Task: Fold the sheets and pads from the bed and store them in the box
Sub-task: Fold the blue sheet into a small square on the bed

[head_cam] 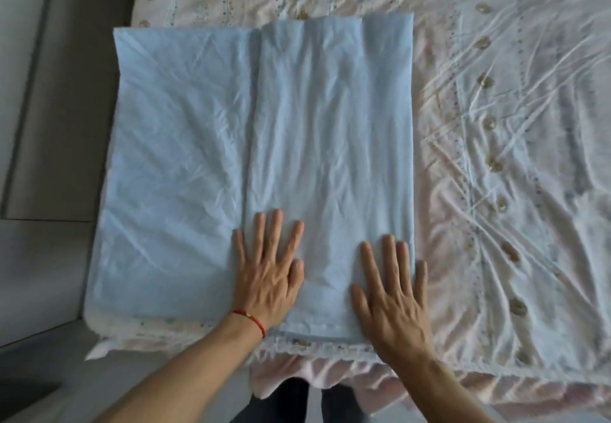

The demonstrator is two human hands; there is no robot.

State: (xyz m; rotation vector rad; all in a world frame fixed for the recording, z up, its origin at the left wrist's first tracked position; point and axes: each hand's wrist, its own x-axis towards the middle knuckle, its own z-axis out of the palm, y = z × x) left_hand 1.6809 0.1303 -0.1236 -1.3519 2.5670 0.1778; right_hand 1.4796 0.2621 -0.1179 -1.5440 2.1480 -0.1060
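No readable text, label, brand or number anywhere on the bedding or floor.

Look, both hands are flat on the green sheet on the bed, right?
Not quite: the sheet is light blue, not green. The head view shows it. The rest holds: the left hand and the right hand both lie flat on it, fingers straight, on the bed.

The bedspread point(496, 125) runs off the top and right edges — its full extent unseen. Both forearms are cut off at the bottom edge.
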